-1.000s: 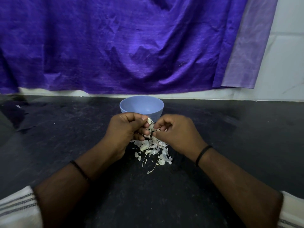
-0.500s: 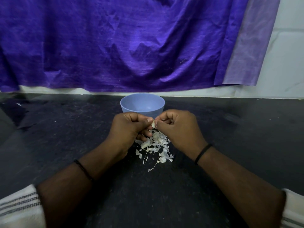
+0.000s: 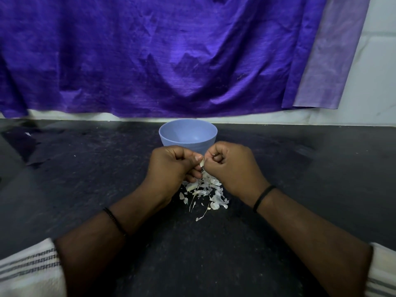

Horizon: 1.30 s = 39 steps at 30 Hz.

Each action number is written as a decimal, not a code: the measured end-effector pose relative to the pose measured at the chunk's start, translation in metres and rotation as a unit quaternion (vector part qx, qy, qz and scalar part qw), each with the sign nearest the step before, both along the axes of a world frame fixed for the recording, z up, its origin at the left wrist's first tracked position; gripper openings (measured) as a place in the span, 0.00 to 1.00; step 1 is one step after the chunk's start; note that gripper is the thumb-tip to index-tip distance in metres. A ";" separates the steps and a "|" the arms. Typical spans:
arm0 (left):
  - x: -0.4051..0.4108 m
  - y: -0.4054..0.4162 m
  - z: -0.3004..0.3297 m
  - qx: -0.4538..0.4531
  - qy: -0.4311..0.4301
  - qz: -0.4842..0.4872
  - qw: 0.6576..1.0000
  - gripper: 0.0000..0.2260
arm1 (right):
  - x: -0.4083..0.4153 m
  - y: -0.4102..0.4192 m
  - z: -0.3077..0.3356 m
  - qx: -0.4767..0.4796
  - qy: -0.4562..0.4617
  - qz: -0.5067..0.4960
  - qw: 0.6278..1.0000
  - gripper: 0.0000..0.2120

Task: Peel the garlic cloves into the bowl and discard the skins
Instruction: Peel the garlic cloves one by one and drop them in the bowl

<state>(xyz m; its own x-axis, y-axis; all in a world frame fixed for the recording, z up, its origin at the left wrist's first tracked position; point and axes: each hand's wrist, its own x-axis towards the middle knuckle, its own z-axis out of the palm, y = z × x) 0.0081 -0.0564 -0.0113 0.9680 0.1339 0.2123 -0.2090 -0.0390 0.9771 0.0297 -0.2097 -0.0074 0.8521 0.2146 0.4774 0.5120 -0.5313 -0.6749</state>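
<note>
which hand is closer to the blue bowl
Right. The right hand overlaps the blue bowl at its near right rim; the left hand sits slightly lower, near its left base.

Your left hand and right hand meet over the counter, pinching a garlic clove between them. The skins lie beneath, the bowl just behind.

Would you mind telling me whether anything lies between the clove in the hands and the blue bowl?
Nothing visible does. The garlic clove is pinched between the left hand and right hand, and the bowl stands open just beyond them.
</note>
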 end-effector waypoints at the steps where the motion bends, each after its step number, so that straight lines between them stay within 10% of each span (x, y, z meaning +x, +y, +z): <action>1: 0.000 0.000 0.000 -0.003 0.003 -0.002 1.000 0.04 | 0.000 0.000 0.000 0.003 0.004 0.002 1.000 0.04; 25: 0.004 0.007 0.004 -0.044 0.007 -0.025 0.999 0.10 | 0.000 -0.001 0.000 0.180 0.141 0.068 0.971 0.03; 39: 0.000 0.005 0.002 0.101 -0.048 -0.022 0.993 0.02 | 0.000 -0.003 0.001 0.214 0.138 0.064 0.965 0.08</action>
<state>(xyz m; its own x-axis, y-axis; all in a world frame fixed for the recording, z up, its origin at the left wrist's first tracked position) 0.0084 -0.0512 -0.0096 0.9460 0.0369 0.3221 -0.3066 -0.2211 0.9258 0.0302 -0.2128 -0.0064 0.9391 0.1608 0.3036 0.3238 -0.1183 -0.9387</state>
